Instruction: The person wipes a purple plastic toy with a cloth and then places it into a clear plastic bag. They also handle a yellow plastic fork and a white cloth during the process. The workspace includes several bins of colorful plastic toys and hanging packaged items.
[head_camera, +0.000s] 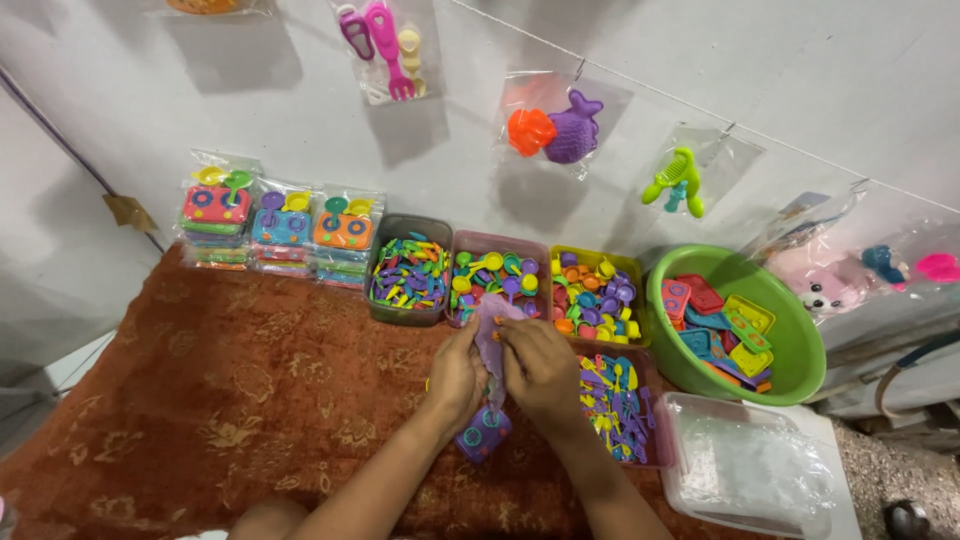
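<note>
Both my hands meet over the rust-coloured patterned cloth (230, 390). My left hand (458, 375) and my right hand (540, 365) together hold a clear plastic bag (492, 325) by its mouth. A purple toy stove (483, 432) sits in the bag's bottom, below my hands. My right fingers pinch a small orange piece at the bag's opening. Just beyond my hands stand three small bins of mixed coloured toy utensils: a grey one (408, 272), a pink one (497, 275) and a yellow one (595, 293).
A fourth bin of utensils (620, 405) lies right of my hands, and a clear tub of empty bags (750, 470) beside it. A green basin (735, 320) holds toy stoves. Packed toy sets (280, 230) stack against the wall. Bagged samples (555, 125) hang on a string.
</note>
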